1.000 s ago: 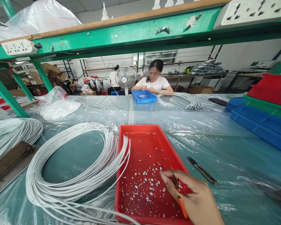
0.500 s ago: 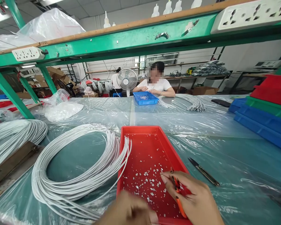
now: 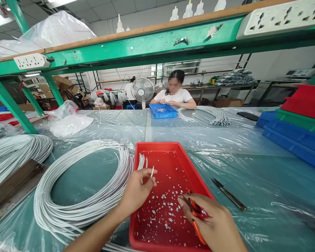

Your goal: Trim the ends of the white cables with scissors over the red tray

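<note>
Left hand (image 3: pixel 136 190) is pinched on one white cable end (image 3: pixel 152 172), thumb and forefinger closed around it just below the tip. The tip points up and slightly away from the wearer, over the near-left part of the red tray (image 3: pixel 157 147). The rest of that cable runs back down-left into the big white cable coil (image 3: pixel 76 206) lying on the tabletop (image 3: pixel 252 164) left of the tray. The other loose cable ends (image 3: pixel 141 161) fan over the tray's left rim, just beyond the held one.

Right hand (image 3: pixel 215 224) is wrapped around orange-handled snips (image 3: pixel 193 210), fingers clenched on the handles, blades aimed up-left toward the held end. Can't tell whether the blades are parted.

Key relation: the cable tip sits up and left of the snip blades, near but clearly apart, nothing between them. Cable axis at the tip is roughly upright in the view; snip axis runs diagonally toward it, so the two cross at an angle rather than lining up. The right hand is the nearer free actor to the tip; the left one already has it.

White insulation scraps (image 3: pixel 168 206) litter the tray floor below both hands. A second pair of dark snips (image 3: pixel 229 194) lies on the plastic sheeting right of the tray, untouched. A person sits at the far side of the tabletop behind a blue tray (image 3: pixel 162 110).
</note>
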Demonstrator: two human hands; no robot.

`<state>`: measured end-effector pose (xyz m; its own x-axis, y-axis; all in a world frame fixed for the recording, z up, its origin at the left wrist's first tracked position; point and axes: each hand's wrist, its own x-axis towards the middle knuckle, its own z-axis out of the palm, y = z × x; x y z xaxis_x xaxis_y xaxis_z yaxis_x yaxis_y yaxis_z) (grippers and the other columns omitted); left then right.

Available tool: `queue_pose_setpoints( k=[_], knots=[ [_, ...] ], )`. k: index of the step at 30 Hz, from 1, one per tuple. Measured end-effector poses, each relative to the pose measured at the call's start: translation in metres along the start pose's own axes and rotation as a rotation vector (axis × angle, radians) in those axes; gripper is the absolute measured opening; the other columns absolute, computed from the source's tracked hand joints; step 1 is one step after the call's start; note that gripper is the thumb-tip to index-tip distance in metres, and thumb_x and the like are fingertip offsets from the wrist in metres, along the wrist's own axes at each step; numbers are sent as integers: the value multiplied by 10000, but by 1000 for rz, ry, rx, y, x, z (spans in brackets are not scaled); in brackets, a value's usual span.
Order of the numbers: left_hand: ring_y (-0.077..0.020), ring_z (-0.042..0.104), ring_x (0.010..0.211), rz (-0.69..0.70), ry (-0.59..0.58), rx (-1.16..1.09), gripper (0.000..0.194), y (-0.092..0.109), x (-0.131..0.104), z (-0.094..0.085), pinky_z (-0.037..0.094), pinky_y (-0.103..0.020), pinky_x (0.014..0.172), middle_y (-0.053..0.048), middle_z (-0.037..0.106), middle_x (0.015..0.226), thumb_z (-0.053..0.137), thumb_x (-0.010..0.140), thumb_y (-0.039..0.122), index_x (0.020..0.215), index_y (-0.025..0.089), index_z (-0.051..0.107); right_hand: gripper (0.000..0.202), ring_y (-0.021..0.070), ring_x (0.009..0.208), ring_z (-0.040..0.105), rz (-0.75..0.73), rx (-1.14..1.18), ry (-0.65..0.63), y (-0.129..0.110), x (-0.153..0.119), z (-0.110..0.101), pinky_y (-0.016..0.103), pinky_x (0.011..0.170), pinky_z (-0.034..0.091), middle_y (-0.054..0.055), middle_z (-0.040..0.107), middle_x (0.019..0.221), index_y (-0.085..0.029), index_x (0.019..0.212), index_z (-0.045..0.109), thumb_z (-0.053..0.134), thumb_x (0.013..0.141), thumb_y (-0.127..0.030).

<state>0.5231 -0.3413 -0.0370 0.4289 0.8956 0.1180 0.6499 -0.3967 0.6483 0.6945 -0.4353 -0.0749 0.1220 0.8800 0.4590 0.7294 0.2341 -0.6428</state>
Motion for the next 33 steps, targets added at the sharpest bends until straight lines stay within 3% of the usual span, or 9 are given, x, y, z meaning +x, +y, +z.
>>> queue_pose_setpoints(
  k=[3,5,7,10,15,18,28,33],
  knots=[
    [-63,423,373,-38,-85,-420,365,10,-18,6,325,-183,372,-35,665,750,403,888,362,1126,129,552,309,133,521,480,9,-135,-9,-3,3,-2,230,518,376,-1,573,602,-201,695,593,476,845,-445],
    [-45,393,342,-96,-98,-727,377,14,-28,13,288,-175,343,-43,642,714,491,837,400,1039,103,603,336,125,486,425,2,-205,-8,-3,4,-3,220,482,340,-18,514,540,-201,647,558,476,836,-466],
    [-41,399,347,-122,-82,-859,343,16,-34,19,281,-171,352,-31,613,662,558,794,397,937,97,644,351,118,468,394,-13,-238,-1,-3,5,-4,210,460,312,-32,469,508,-205,611,521,487,823,-483],
    [-41,368,374,-100,-80,-863,305,17,-39,24,280,-176,385,-3,569,604,557,802,386,874,106,653,384,107,453,373,-51,-289,22,-3,4,-5,208,454,279,-46,431,487,-203,551,433,502,810,-478],
    [-90,405,552,58,-106,-802,307,21,-40,19,324,-197,540,18,461,554,502,852,338,680,106,607,378,105,453,336,-15,-370,-43,-7,3,-9,218,460,240,-54,395,477,-198,526,346,522,784,-411],
    [-95,393,552,70,-118,-779,307,22,-41,18,315,-200,538,19,444,559,485,860,338,704,104,607,382,106,453,341,-25,-365,-54,-9,3,-10,216,463,245,-51,409,476,-198,515,350,527,782,-406],
    [-141,489,575,110,-156,-644,403,24,-43,16,392,-224,565,-46,609,620,420,875,401,758,120,683,411,100,447,309,-62,-384,-75,-6,3,-10,206,454,223,-57,387,458,-195,514,328,542,769,-436],
    [-150,500,571,139,-148,-595,419,24,-43,14,402,-229,567,-42,604,596,404,879,403,730,129,683,429,98,437,283,-103,-411,-69,-3,4,-10,215,448,222,-58,369,448,-193,496,337,535,780,-445]
  ],
)
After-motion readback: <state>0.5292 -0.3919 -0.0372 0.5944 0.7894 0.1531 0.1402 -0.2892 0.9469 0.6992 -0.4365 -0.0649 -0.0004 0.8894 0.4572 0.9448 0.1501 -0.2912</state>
